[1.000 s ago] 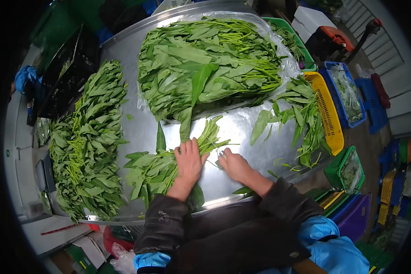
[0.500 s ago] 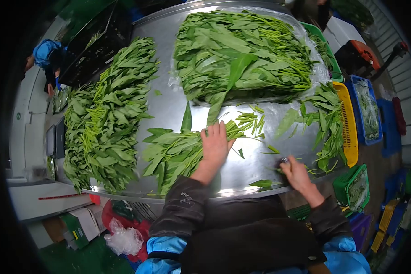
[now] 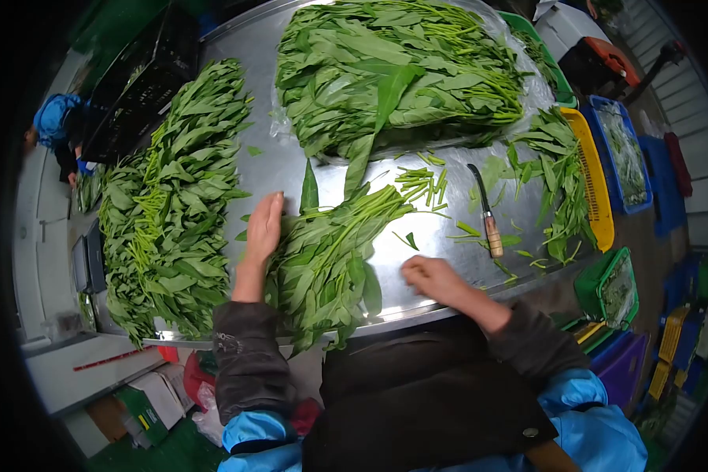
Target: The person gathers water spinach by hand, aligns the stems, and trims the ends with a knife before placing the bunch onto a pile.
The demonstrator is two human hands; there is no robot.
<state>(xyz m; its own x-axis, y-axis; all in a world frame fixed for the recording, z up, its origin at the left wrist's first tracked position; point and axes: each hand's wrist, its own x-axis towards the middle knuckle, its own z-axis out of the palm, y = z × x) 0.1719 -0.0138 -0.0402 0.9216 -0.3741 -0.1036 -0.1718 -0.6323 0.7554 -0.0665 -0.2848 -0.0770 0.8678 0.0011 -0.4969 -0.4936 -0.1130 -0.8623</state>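
Observation:
A loose bunch of leafy green stems (image 3: pixel 326 244) lies on the metal table, its cut ends pointing to the back right. My left hand (image 3: pixel 264 230) is beside the bunch's left side, fingers stretched out and holding nothing. To the right of the bunch, my right hand (image 3: pixel 436 281) hovers over the table edge with fingers curled, nothing visible in them, slightly blurred. A curved knife (image 3: pixel 492 228) with a wooden handle rests on the table. Short cut stem pieces (image 3: pixel 421 185) are scattered behind my right hand.
A big heap of greens (image 3: pixel 401 79) on plastic film fills the table's back. Stacked bunches (image 3: pixel 177 204) line the left side. At the right are a yellow basket (image 3: pixel 590 181) and a blue crate (image 3: pixel 621 153). A co-worker in a blue sleeve (image 3: pixel 53 119) is at far left.
My right hand has put the knife down on the table and moved left. My left hand has gone from the top of the bunch to its left side. The bunch is turned slightly.

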